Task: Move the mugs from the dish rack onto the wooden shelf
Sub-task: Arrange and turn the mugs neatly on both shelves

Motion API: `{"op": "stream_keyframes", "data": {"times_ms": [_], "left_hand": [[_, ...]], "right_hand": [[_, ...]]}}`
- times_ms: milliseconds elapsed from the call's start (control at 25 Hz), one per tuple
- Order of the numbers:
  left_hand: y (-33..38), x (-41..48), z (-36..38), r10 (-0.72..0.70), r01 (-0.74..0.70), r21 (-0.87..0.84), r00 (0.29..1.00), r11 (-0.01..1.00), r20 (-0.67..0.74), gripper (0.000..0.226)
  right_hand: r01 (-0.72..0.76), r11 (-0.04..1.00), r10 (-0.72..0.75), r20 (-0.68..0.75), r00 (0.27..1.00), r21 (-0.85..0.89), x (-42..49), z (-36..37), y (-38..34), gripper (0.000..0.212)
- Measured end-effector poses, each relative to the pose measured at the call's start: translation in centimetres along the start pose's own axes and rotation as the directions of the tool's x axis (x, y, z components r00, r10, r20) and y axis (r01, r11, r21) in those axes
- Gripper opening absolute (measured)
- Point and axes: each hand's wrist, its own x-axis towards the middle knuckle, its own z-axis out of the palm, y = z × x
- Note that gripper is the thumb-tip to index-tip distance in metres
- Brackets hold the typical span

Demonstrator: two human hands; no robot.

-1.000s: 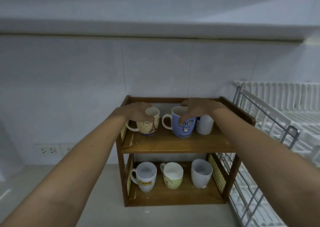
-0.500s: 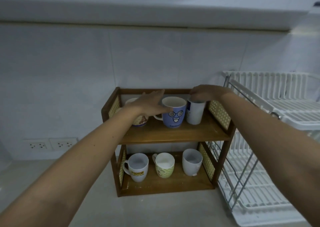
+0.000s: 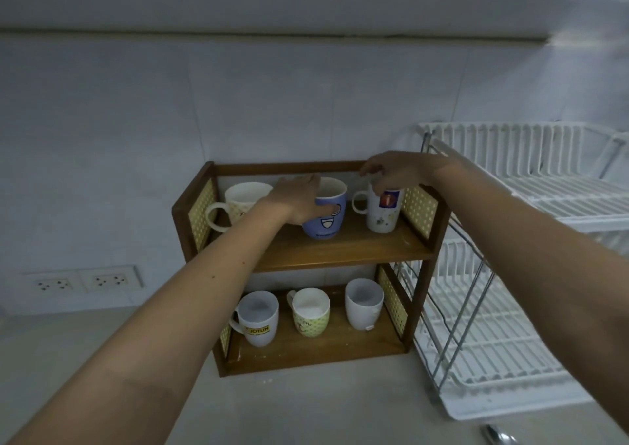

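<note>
A two-tier wooden shelf (image 3: 340,252) stands against the tiled wall. Its top tier holds a cream mug (image 3: 240,203) at the left, a blue mug with a face (image 3: 326,221) in the middle and a tall white mug (image 3: 383,211) at the right. My left hand (image 3: 301,203) wraps the blue mug's side. My right hand (image 3: 391,172) pinches the tall white mug's rim from above. The lower tier carries a white lettered mug (image 3: 258,318), a green-patterned mug (image 3: 311,312) and a plain white mug (image 3: 363,303).
The white wire dish rack (image 3: 510,308) stands right of the shelf, touching it, with no mugs visible on its tiers. Wall sockets (image 3: 81,279) sit low at the left. A metal spoon-like object (image 3: 495,436) lies at the bottom right edge of the counter.
My left hand shifted from the cream mug to the blue mug. My right hand moved from the blue mug to the tall white mug, which has turned so its handle shows.
</note>
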Motion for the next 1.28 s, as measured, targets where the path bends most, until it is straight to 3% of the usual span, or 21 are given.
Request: {"op": "stream_keyframes", "data": {"times_ms": [200, 600, 800, 880, 920, 1000, 1080, 1120, 1200, 1280], "left_hand": [[0.1, 0.0, 0.2, -0.003, 0.003, 0.013, 1.000, 1.000, -0.007, 0.088], [0.3, -0.2, -0.1, -0.007, 0.007, -0.002, 1.000, 1.000, 0.000, 0.089], [0.3, -1.7, -0.2, -0.010, 0.010, 0.030, 1.000, 0.999, -0.012, 0.091], [0.4, -3.7, 0.2, -0.032, 0.030, -0.026, 0.995, 0.999, -0.091, 0.087], [0.3, -5.1, 0.6, -0.045, 0.036, -0.060, 0.986, 0.998, -0.162, 0.083], [0.0, -9.0, 2.3, -0.039, 0.004, -0.092, 0.922, 0.996, -0.384, 0.065], [-0.5, -13.6, 4.8, 0.044, -0.131, -0.103, 0.800, 0.986, -0.598, 0.043], [-1.0, -15.7, 6.2, 0.088, -0.196, -0.093, 0.751, 0.976, -0.655, 0.035], [-1.8, -18.9, 9.2, 0.127, -0.220, -0.071, 0.764, 0.973, -0.633, 0.029], [-2.7, -20.5, 11.5, 0.046, -0.123, -0.122, 0.862, 0.985, -0.505, 0.027]], "right_hand": [[-0.069, 0.962, 0.073, 0.004, 0.997, -0.264, 0.3, 0.2, 0.3, 0.077], [0.030, 0.981, -0.022, 0.042, 0.999, -0.191, 0.1, -0.2, 0.4, 0.071], [-0.041, 0.966, 0.054, 0.044, 0.998, -0.256, -0.7, 1.0, 0.0, 0.077], [-0.044, 0.989, 0.034, -0.071, 0.997, -0.140, -2.1, 2.1, -1.1, 0.074], [-0.013, 0.999, 0.003, -0.194, 0.981, -0.052, -3.1, 3.1, -1.9, 0.069], [0.110, 0.992, -0.063, -0.508, 0.859, 0.062, -5.6, 6.2, -3.4, 0.053], [0.249, 0.966, -0.126, -0.715, 0.688, 0.069, -8.6, 10.5, -5.1, 0.036], [0.305, 0.952, -0.169, -0.756, 0.633, 0.042, -10.0, 12.9, -5.7, 0.029], [0.362, 0.932, -0.234, -0.764, 0.601, -0.001, -12.1, 17.6, -6.7, 0.017], [0.342, 0.939, -0.230, -0.678, 0.698, 0.034, -12.4, 21.8, -7.2, 0.011]]}}
